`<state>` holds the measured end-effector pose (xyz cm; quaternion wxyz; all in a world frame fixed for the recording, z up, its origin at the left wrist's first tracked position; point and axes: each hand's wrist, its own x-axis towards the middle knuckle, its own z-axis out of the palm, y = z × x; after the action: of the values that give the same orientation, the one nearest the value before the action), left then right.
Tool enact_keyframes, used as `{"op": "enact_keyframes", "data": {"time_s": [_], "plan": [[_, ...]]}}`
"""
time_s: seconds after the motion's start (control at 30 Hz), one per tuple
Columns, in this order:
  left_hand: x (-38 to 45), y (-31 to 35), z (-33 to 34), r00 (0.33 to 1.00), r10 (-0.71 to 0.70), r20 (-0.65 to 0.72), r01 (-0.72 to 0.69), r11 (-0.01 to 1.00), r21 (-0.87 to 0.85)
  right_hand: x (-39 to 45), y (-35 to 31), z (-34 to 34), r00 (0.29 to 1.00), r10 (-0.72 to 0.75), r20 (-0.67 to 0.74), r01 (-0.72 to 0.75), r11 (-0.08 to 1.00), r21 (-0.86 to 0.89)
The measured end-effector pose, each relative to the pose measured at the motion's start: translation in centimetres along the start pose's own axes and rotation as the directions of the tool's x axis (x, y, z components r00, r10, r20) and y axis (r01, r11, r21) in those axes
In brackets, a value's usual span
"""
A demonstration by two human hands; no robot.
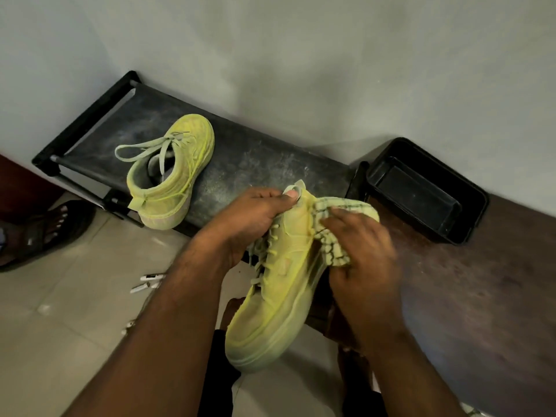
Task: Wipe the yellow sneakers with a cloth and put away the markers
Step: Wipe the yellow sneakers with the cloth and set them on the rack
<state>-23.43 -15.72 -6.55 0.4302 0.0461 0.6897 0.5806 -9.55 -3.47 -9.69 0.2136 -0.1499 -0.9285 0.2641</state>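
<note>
- The yellow sneaker with pale laces [279, 284] is held up in the air in front of the person, toe pointing down toward them, heel up.
- The left hand [249, 218] grips the sneaker at its heel end, fingers curled round it, thumb pressed on the pull tab.
- The right hand [361, 251] holds a pale green checked cloth [334, 224] and presses it on the side of the sneaker. This hand looks blurry.
- A second yellow sneaker [171, 173] sits on the dusty black fabric shelf [255, 164] of a low rack by the wall, well apart from the held one.
- Some small white markers [147, 282] lie on the pale floor tiles [60, 326], near the left arm.
- A black plastic tub [427, 191] stands on the dark brown wooden tabletop [487, 296], next to the rack.
- A foot in a dark sandal [45, 233] is at the left edge.
</note>
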Motion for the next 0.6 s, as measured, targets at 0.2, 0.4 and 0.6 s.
{"op": "enact_keyframes", "data": {"time_s": [0.2,0.4,0.6], "plan": [[0.2,-0.2,-0.1,1.0,-0.005,-0.018,0.004,0.999,-0.04,-0.7,-1.8,0.5,0.971,-0.235,0.048,0.229,0.968,0.101],[0.4,-0.2,0.0,0.999,0.006,-0.052,-0.007,0.999,-0.031,-0.1,0.0,0.3,0.994,0.102,0.026,-0.105,0.973,0.206],[0.4,-0.2,-0.3,1.0,-0.023,-0.01,0.022,0.998,-0.052,-0.6,-0.5,1.3,1.0,0.02,0.02,-0.023,0.983,0.184]]}}
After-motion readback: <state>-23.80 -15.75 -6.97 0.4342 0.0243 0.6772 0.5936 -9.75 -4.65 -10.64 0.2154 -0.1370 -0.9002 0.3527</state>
